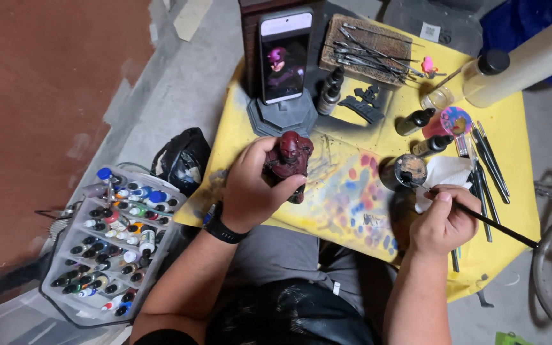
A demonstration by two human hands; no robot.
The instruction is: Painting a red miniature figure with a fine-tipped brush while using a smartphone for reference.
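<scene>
My left hand [250, 185] grips a dark red miniature figure [291, 156] and holds it upright over the yellow table [512, 134]. A black watch sits on that wrist. My right hand [443, 220] pinches a thin black paintbrush [493, 225]; its tip reaches up-left to a small round dark paint pot [410, 171] beside a crumpled white tissue [447, 172]. The table between the hands is stained with many coloured paint spots.
A phone [285, 56] showing a masked figure stands on a grey base. Behind it lie a wooden block with metal tools [367, 48], dropper bottles [331, 94], a clear bottle [480, 73] and spare brushes [487, 163]. A rack of paint bottles [113, 239] sits at left.
</scene>
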